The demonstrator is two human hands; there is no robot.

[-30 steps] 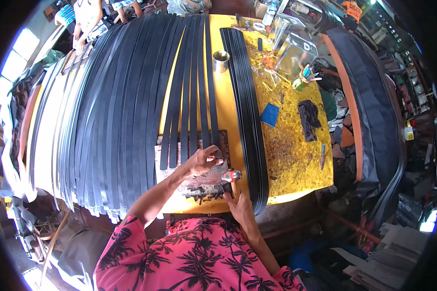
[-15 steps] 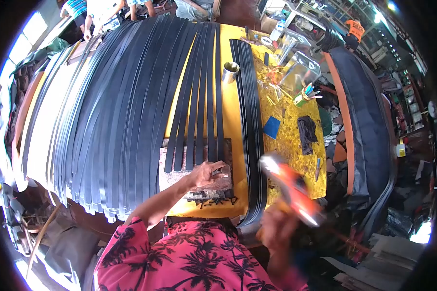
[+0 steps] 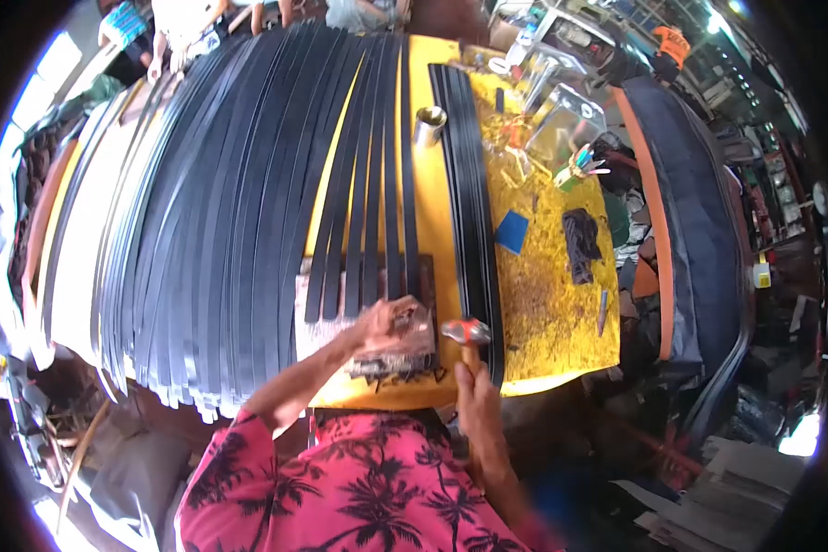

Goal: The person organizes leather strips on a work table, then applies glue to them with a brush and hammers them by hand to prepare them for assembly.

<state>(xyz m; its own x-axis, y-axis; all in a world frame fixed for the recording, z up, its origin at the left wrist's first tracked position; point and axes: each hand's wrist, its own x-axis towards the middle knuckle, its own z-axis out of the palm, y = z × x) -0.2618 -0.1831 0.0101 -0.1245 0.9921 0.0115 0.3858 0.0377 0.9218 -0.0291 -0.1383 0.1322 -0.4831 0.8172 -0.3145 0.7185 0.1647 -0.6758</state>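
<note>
My right hand [image 3: 477,391] grips the wooden handle of a hammer [image 3: 466,332], whose head has orange-red paint. The head is just right of my left hand, in front of the bundled strips. My left hand [image 3: 388,324] rests over a pale block [image 3: 320,342], its fingers closed at the ends of several black strips [image 3: 366,216]. Whatever those fingers hold is hidden by the hand. The strips fan away from me over the yellow tabletop, their near ends on the block. Small black offcuts [image 3: 405,377] lie along the block's near edge.
A wide layer of black strips [image 3: 221,212] covers the left side. A bundle of strips [image 3: 469,202], a metal cup [image 3: 429,126], a blue piece [image 3: 511,232], a dark cloth [image 3: 580,244] and a clear container [image 3: 566,120] are to the right. People are at the far side.
The hammer has swung left and inward, from out at the right to beside my left hand. My left hand stays at the strip ends. The view has shifted slightly.
</note>
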